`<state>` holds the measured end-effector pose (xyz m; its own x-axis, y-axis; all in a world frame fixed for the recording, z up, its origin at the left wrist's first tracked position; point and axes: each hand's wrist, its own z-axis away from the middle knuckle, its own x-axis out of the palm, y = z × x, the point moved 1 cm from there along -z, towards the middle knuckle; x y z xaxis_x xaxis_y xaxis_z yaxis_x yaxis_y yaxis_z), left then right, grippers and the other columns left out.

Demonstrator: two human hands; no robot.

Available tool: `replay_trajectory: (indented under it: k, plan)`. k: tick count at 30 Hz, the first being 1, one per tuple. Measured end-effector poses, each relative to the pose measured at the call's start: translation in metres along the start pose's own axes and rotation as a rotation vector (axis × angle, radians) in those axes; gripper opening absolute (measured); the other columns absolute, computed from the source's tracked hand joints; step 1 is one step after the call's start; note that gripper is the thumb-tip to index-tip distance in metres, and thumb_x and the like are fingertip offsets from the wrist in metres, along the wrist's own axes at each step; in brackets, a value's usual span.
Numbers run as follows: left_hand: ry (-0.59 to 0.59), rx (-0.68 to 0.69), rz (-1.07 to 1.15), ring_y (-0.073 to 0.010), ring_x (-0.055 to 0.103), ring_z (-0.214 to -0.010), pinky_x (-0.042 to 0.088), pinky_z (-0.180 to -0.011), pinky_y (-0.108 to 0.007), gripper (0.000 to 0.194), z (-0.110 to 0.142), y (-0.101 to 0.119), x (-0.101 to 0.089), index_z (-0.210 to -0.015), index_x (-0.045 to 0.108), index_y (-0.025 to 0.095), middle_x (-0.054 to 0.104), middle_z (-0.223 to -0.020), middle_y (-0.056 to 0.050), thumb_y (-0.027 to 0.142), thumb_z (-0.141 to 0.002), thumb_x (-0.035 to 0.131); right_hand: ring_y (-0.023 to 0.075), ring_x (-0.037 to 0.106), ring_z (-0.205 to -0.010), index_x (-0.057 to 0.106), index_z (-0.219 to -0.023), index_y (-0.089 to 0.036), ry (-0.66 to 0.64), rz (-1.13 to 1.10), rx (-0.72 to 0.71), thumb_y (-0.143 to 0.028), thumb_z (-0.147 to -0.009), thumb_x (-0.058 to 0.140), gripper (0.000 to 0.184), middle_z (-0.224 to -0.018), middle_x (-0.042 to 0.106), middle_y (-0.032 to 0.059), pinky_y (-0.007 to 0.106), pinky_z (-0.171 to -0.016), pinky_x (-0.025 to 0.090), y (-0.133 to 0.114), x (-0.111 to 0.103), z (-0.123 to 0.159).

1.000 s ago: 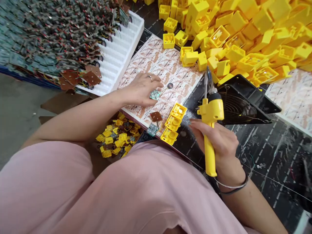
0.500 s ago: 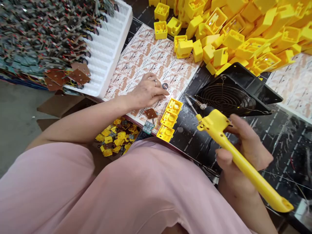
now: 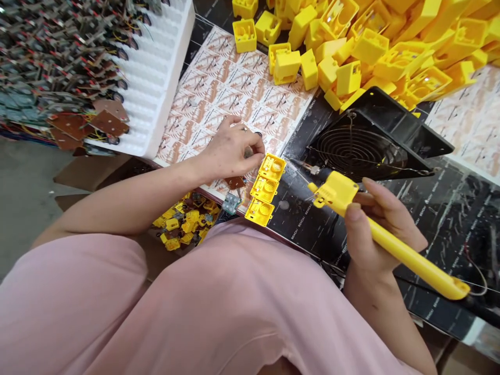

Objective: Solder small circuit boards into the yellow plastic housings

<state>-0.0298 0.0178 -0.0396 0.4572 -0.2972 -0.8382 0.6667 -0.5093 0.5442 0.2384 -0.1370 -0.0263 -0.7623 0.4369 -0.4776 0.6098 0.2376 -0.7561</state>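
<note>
While the yellow soldering iron lies within the wrapped grip of the right hand, tip near three yellow casings on the table, the left hand curls beside the farthest casing; whether it pinches anything, I cannot tell.

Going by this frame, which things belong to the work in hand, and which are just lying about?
Apparently in use:
yellow soldering iron, held in the right hand
row of three open yellow cases, by the left hand
green circuit board and brown board near them

Apparently just lying about:
heaped yellow cases
white foam tray with its stacked circuit boards
black fan
</note>
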Motion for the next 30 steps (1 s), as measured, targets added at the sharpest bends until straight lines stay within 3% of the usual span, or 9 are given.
replay_trajectory:
  k: [2, 5, 10, 17, 21, 26, 30]
  plan:
    - [0.012, 0.017, -0.034, -0.0206, 0.065, -0.089, 0.03, -0.126, -0.062, 0.022, -0.001, 0.002, 0.003, -0.087, 0.076, 0.021, 0.073, -0.082, -0.001, 0.032, -0.089, 0.057, 0.0229, 0.078, -0.073, 0.07, -0.137, -0.033, -0.04, 0.057, -0.046, -0.032, -0.096, 0.077, 0.043, -0.1, 0.082, 0.0025, 0.036, -0.059, 0.063, -0.005, 0.0, 0.004]
    - [0.037, 0.043, -0.076, -0.0208, 0.064, -0.087, 0.032, -0.125, -0.062, 0.023, -0.003, 0.003, 0.005, -0.088, 0.076, 0.02, 0.071, -0.081, -0.001, 0.031, -0.09, 0.056, 0.0246, 0.08, -0.081, 0.073, -0.123, -0.033, -0.089, 0.089, -0.14, -0.026, -0.091, 0.082, 0.034, -0.101, 0.082, 0.0013, 0.04, -0.069, 0.069, -0.011, 0.005, 0.004]
    - [0.055, 0.073, -0.088, -0.0201, 0.063, -0.084, 0.035, -0.124, -0.061, 0.024, -0.003, 0.001, 0.008, -0.084, 0.074, 0.02, 0.072, -0.079, -0.003, 0.032, -0.09, 0.054, 0.019, 0.079, -0.073, 0.072, -0.102, -0.028, -0.089, 0.01, -0.294, -0.019, -0.084, 0.088, 0.025, -0.087, 0.081, -0.0012, 0.029, -0.06, 0.066, -0.011, 0.014, -0.005]
    - [0.042, 0.079, -0.1, -0.0202, 0.064, -0.083, 0.036, -0.122, -0.062, 0.023, -0.004, 0.001, 0.009, -0.086, 0.074, 0.021, 0.072, -0.079, -0.001, 0.033, -0.09, 0.055, 0.0183, 0.079, -0.078, 0.07, -0.109, -0.026, -0.18, 0.032, -0.398, -0.015, -0.087, 0.084, 0.027, -0.093, 0.081, 0.0003, 0.028, -0.061, 0.065, -0.01, 0.017, -0.011]
    - [0.049, 0.094, -0.099, -0.02, 0.064, -0.084, 0.035, -0.123, -0.062, 0.023, -0.004, 0.0, 0.011, -0.084, 0.073, 0.021, 0.074, -0.08, -0.001, 0.033, -0.091, 0.054, 0.0183, 0.079, -0.076, 0.071, -0.105, -0.028, -0.181, 0.064, -0.411, -0.015, -0.086, 0.085, 0.027, -0.089, 0.081, -0.002, 0.028, -0.059, 0.064, -0.014, 0.013, -0.012]
    - [0.078, 0.13, -0.104, -0.0189, 0.064, -0.082, 0.036, -0.123, -0.062, 0.023, -0.003, -0.002, 0.014, -0.083, 0.072, 0.02, 0.071, -0.077, 0.0, 0.032, -0.09, 0.054, 0.0169, 0.078, -0.074, 0.073, -0.102, -0.026, -0.067, 0.0, -0.286, -0.012, -0.079, 0.088, 0.03, -0.09, 0.081, -0.0028, 0.027, -0.061, 0.065, -0.016, 0.007, -0.011]
    - [0.082, 0.148, -0.102, -0.0191, 0.064, -0.081, 0.037, -0.122, -0.062, 0.023, -0.004, -0.003, 0.013, -0.083, 0.073, 0.021, 0.071, -0.076, 0.001, 0.031, -0.089, 0.054, 0.0151, 0.078, -0.075, 0.074, -0.104, -0.024, -0.057, -0.009, -0.322, -0.009, -0.076, 0.089, 0.035, -0.093, 0.082, -0.0032, 0.024, -0.064, 0.064, -0.011, 0.003, -0.009]
